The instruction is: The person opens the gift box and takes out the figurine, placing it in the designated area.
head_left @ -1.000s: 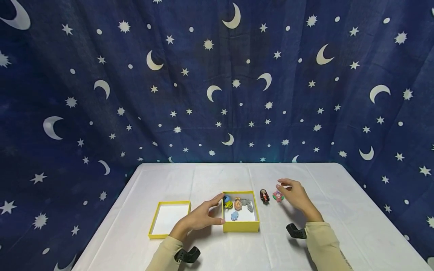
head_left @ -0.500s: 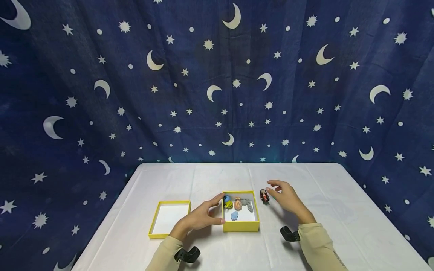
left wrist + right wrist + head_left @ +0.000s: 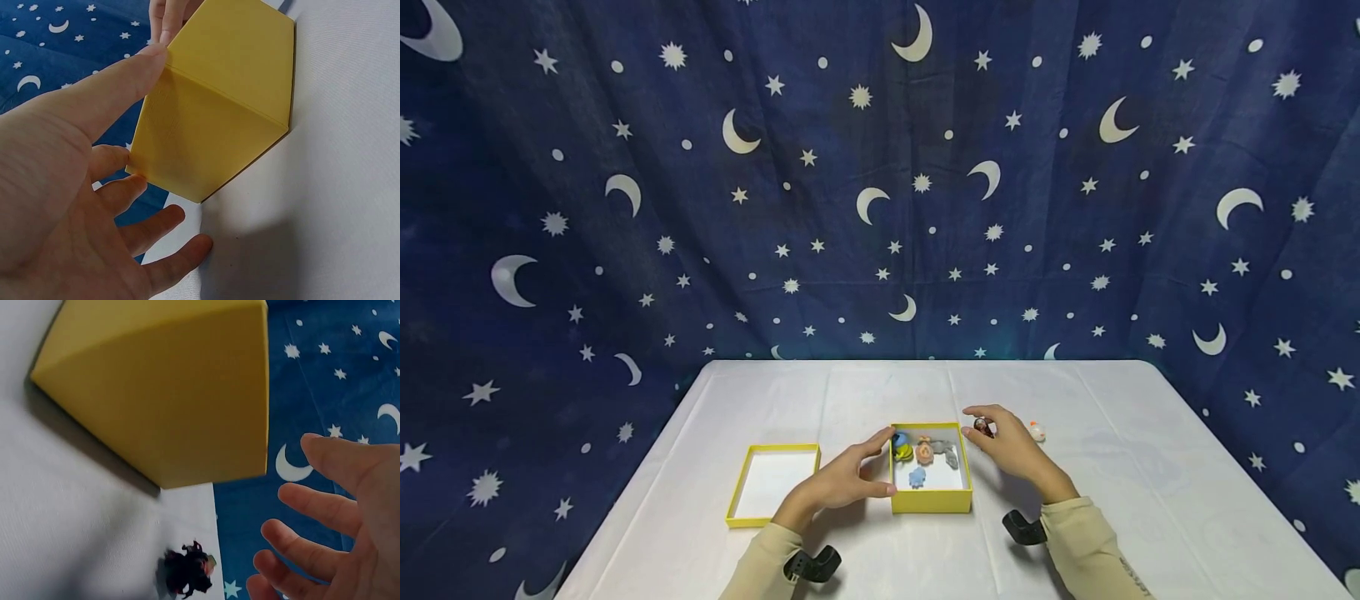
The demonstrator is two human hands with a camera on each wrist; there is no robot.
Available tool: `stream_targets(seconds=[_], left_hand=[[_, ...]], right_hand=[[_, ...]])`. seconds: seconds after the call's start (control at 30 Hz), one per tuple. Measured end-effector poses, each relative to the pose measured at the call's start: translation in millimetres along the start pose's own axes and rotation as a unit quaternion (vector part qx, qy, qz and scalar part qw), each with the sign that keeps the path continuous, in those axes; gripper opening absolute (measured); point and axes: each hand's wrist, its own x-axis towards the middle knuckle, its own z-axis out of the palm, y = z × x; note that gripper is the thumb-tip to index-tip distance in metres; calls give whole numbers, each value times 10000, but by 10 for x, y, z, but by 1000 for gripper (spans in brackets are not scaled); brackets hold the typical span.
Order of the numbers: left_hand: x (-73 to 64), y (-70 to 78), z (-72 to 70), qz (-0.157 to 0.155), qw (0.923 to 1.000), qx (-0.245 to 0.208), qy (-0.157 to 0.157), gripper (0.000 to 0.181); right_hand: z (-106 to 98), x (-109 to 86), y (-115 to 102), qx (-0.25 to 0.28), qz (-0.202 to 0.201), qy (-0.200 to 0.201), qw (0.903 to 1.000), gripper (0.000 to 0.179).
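Observation:
A yellow box (image 3: 931, 502) with a white inside stands uncovered on the table. In it lie a blue-and-yellow figurine (image 3: 902, 447), a peach one (image 3: 924, 452), a grey one (image 3: 950, 457) and a light blue one (image 3: 917, 477). My left hand (image 3: 842, 482) rests against the box's left side, thumb at the near corner and fingertips at the far edge. My right hand (image 3: 1011, 446) hovers by the box's right side, fingers spread and holding nothing. Beneath its fingers a dark-haired doll figurine (image 3: 983, 427) shows, seen in the right wrist view as a dark figurine (image 3: 189, 572) behind the box.
The yellow-rimmed lid (image 3: 775, 485) lies inside up to the left of the box. A small white-and-orange figurine (image 3: 1037, 432) sits on the table beyond my right hand. A dark blue curtain (image 3: 880, 208) with moons and stars hangs behind the white-covered table (image 3: 1097, 467).
My right hand has moved left, from over the pink-and-green figurine to the box's right side. That figurine is hidden now, while the white-and-orange one shows. My left hand stays at the box.

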Motion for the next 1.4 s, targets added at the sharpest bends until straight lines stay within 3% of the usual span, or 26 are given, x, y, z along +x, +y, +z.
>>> stream_targets(seconds=[0.23, 0.6, 1.0, 1.4], left_hand=[[0, 16, -2, -69, 10000, -19, 7, 91], [7, 19, -8, -24, 10000, 11, 1, 88], [9, 13, -10, -22, 10000, 62, -52, 88], [7, -1, -8, -13, 10000, 61, -15, 88]], right_hand=[[115, -18, -102, -193, -308, -31, 9993, 38], [251, -58, -257, -120, -314, -247, 9991, 35], [405, -63, -281, -428, -666, -266, 9965, 46], [433, -28, -345, -352, -776, -595, 9946, 34]])
